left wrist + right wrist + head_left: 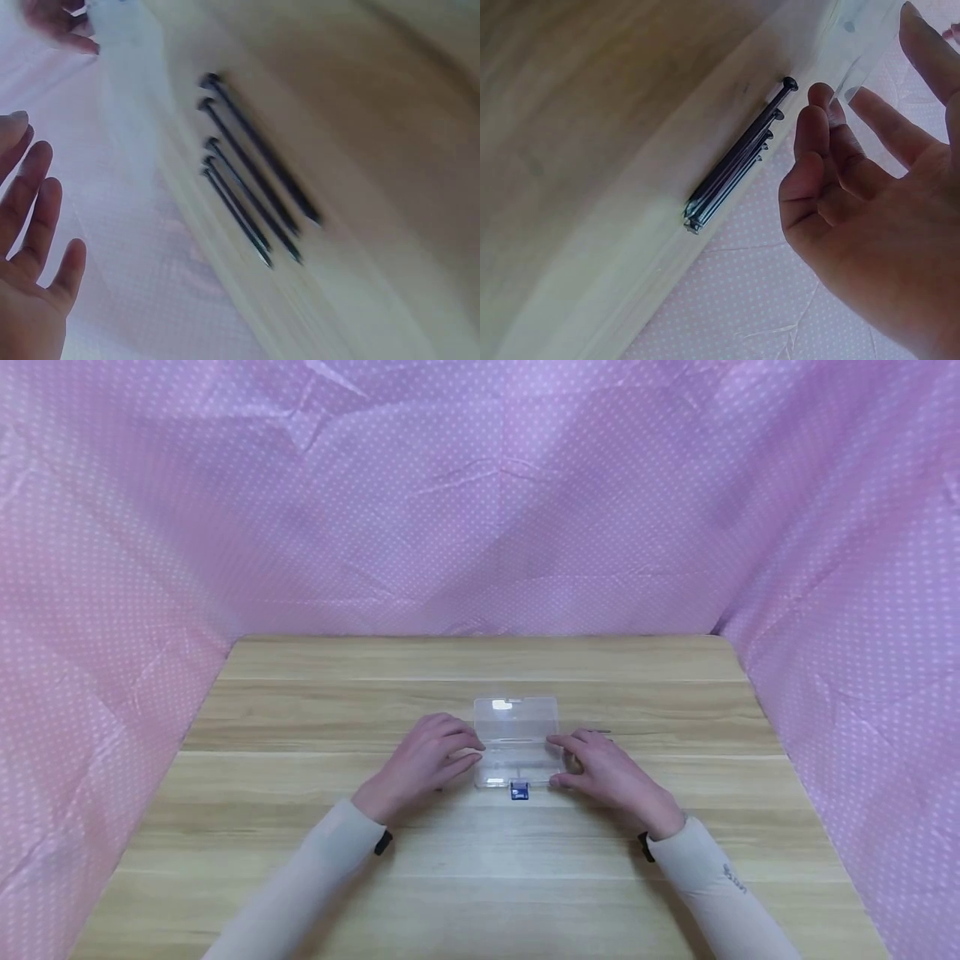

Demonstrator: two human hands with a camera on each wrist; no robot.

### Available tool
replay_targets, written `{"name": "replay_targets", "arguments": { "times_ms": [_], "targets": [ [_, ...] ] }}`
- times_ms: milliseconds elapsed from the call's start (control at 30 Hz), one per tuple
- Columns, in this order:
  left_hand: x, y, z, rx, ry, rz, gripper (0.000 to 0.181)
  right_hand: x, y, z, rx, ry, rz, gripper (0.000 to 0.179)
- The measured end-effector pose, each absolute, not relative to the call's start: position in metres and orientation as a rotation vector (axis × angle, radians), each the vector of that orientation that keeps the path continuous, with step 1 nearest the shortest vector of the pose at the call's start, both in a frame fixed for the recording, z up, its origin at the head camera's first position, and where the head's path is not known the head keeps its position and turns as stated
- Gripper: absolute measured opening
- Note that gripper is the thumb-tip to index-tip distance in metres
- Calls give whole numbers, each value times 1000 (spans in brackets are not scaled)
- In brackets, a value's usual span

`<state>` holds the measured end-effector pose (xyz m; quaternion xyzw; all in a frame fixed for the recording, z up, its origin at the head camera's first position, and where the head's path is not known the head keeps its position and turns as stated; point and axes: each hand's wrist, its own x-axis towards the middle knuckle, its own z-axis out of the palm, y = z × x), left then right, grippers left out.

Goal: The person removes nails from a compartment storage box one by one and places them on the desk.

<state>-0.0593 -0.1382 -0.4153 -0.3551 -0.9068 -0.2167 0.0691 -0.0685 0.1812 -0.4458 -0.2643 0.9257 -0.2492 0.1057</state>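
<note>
A clear plastic box (517, 752) lies on the table with its hinged lid (516, 720) raised toward the far side. A blue label (519, 791) shows at its front. My left hand (432, 760) is beside the box's left end, fingers loosely extended; contact is unclear. On the right end, my right hand (607, 777) holds the box, index finger near the hinge and thumb by the front corner. Several dark nails (251, 165) lie side by side in the left wrist view. The right wrist view also shows a row of nails (739, 154), close to the right hand.
The wooden table (480, 877) has its far edge against a pink polka-dot cloth (480, 527). That cloth also hangs along both sides. Black straps (383, 842) are at both wrists, below pale sleeves (307, 877).
</note>
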Motion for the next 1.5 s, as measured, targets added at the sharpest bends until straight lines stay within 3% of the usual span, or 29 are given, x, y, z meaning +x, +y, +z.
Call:
{"name": "replay_targets", "arguments": {
  "times_ms": [967,1500],
  "targets": [
    [-99,-80,-439,-1108,-2924,-666,19,-70,182,-446,-770,2695,-763,63],
    [-110,-73,-444,-1141,-3021,-624,23,-69,183,-446,-793,2704,-756,61]
  ]
}}
